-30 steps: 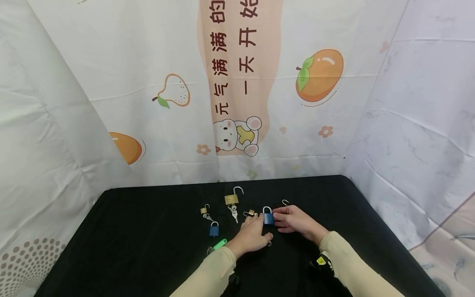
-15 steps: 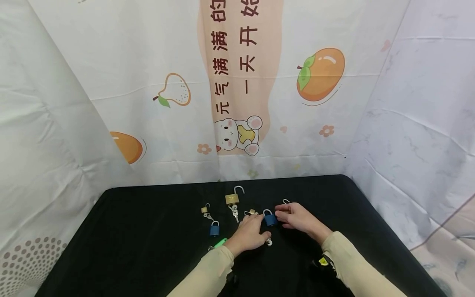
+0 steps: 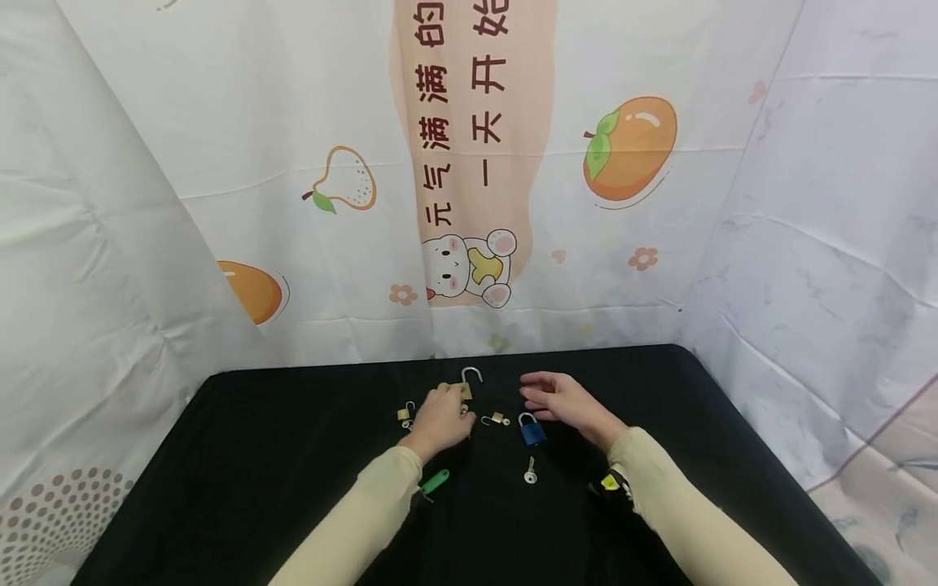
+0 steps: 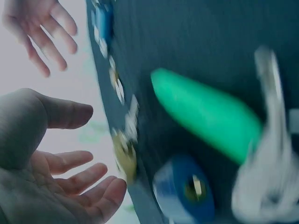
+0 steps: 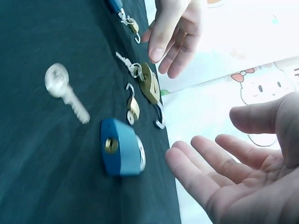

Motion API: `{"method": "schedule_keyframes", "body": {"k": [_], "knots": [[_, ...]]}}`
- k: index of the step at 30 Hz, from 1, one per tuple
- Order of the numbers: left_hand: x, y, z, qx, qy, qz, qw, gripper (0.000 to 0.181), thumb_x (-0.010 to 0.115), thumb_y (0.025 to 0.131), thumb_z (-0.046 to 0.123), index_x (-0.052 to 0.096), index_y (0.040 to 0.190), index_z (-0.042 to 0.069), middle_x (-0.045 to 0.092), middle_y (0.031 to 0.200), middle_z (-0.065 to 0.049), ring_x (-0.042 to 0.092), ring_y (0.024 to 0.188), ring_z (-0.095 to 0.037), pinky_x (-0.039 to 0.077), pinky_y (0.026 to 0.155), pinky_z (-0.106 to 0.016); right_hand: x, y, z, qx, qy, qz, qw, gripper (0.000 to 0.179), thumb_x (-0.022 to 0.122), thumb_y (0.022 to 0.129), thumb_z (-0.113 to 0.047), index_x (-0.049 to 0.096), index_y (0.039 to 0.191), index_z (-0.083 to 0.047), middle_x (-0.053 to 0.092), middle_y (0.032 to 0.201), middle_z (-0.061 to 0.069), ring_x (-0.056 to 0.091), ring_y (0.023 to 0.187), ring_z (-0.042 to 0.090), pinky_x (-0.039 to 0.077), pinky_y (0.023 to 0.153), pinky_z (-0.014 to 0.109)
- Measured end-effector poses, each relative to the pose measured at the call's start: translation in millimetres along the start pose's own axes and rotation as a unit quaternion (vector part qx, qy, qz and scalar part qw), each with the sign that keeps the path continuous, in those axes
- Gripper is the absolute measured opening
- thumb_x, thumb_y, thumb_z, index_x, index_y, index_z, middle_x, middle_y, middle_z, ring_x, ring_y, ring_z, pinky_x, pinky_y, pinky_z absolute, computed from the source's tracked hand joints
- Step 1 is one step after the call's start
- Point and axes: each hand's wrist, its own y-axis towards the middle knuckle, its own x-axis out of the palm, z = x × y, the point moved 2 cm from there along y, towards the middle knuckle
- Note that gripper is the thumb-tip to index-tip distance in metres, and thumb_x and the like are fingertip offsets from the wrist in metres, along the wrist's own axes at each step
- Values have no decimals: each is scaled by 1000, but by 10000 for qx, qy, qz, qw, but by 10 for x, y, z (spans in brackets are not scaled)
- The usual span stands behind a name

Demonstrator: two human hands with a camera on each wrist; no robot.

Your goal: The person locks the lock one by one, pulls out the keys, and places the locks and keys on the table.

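My left hand point(image 3: 440, 415), fingers apart, hovers at the large brass padlock point(image 3: 466, 391), partly covering it; this padlock's shackle stands open and keys hang from it point(image 5: 135, 70). My right hand point(image 3: 560, 399) is held loosely behind a blue padlock point(image 3: 532, 433), holding nothing. That blue padlock lies with its shackle closed. A loose silver key point(image 3: 531, 470) lies in front of it. Between the hands lies a small brass padlock point(image 3: 497, 418) with an open shackle. A second blue padlock point(image 4: 182, 189) shows in the left wrist view; my left arm hides it from the head view.
Another small brass padlock point(image 3: 404, 414) lies left of my left hand. A green key tag point(image 3: 436, 482) with a silver key point(image 4: 268, 182) lies beside my left forearm. Black cloth point(image 3: 256, 472) covers the table. Printed white curtains point(image 3: 330, 268) hang behind and at the sides.
My right hand has let go of the blue padlock and moved back from it. My left hand has shifted left to the large brass padlock, uncovering the small brass padlock and the loose key.
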Motion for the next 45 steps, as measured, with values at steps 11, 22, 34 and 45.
{"method": "schedule_keyframes", "body": {"k": [11,22,34,45], "knots": [[29,322,-276,-707,242,-243,9969,56,73,92,29,57,132,-6,61,109,-19,60,100,-36,50,87,-51,361,672,-6,432,930,274,9944,47,53,105,-11,43,149,3,43,151,25,49,134,41,46,104,47],[127,383,-188,-1376,561,-392,9881,53,78,89,38,63,120,-2,60,114,-21,54,112,-39,49,91,-53,619,981,80,691,898,812,9902,43,54,104,-10,50,145,1,48,148,21,47,136,34,46,104,48],[154,426,-199,-1979,-27,-41,9802,53,87,81,33,64,115,0,59,109,-20,58,108,-38,50,89,-52,622,1049,119,834,1135,1106,9838,46,46,98,1,50,144,3,52,141,19,56,116,29,51,95,41],[101,485,-294,-2181,-791,112,9726,61,94,72,27,60,117,5,62,95,-11,58,84,-30,48,81,-47,689,1065,2,864,838,1110,9865,47,46,101,-5,46,148,2,45,150,21,48,134,33,48,102,44]]}}
